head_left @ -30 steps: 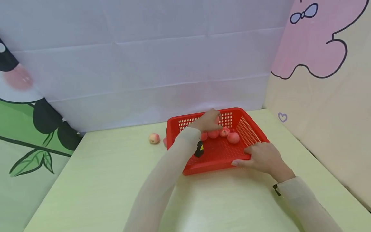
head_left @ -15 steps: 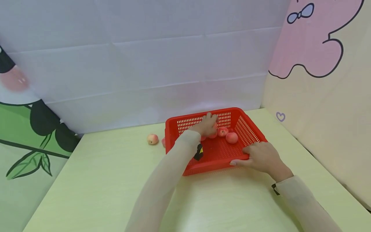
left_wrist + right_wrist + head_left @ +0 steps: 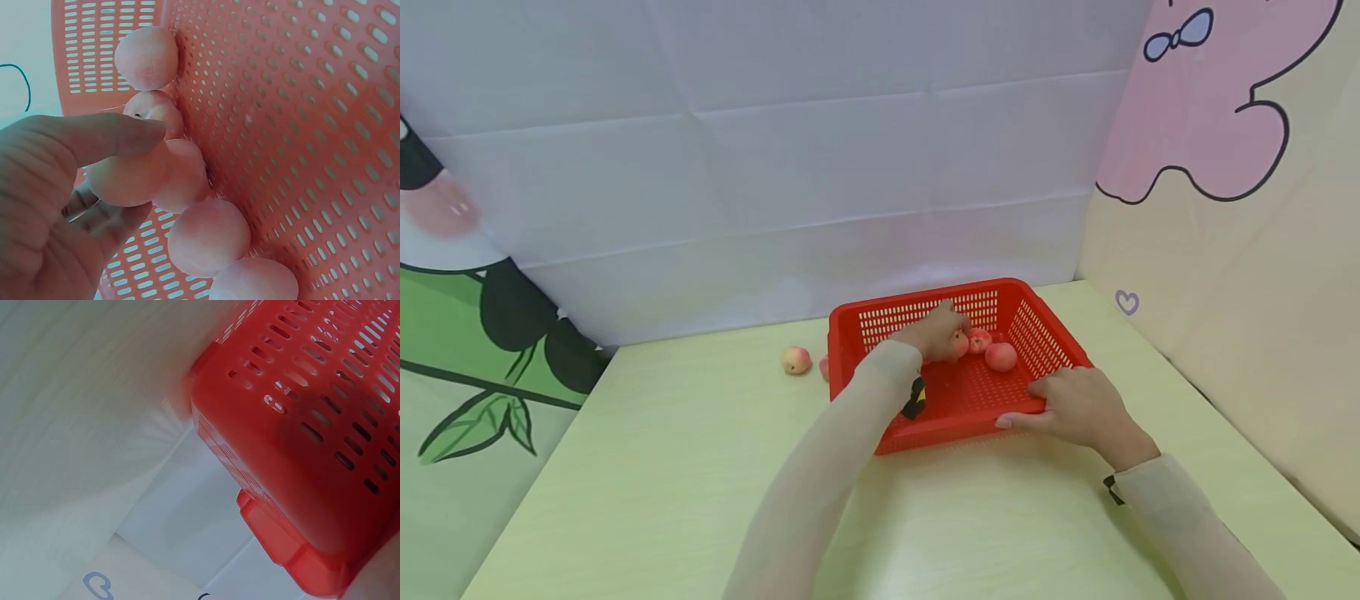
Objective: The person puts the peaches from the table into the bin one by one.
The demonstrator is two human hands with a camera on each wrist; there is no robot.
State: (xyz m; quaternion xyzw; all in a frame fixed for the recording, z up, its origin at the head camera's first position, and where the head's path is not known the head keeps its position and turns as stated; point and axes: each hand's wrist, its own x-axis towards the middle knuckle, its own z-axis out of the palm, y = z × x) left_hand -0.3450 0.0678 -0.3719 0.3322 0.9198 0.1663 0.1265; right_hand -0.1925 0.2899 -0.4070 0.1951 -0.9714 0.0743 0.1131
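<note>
My left hand is inside a red plastic basket, near its back wall. In the left wrist view, its thumb and fingers pinch a pale peach. Right behind this peach is another peach, and several more line up along the basket's perforated wall, among them a pink peach and one at the far end. My right hand grips the rim at the basket's near right corner, thumb along the front edge. In the right wrist view that hand is mostly out of frame.
Left of the basket, a yellow-pink peach lies on the pale table. Another peach is partly hidden by the basket's left side. A white cloth wall rises behind the table, and a decorated wall borders the right.
My left hand has come down from near the back rim, lowering the peach in among the others. The right hand keeps its grip on the basket. The head view has shifted slightly.
</note>
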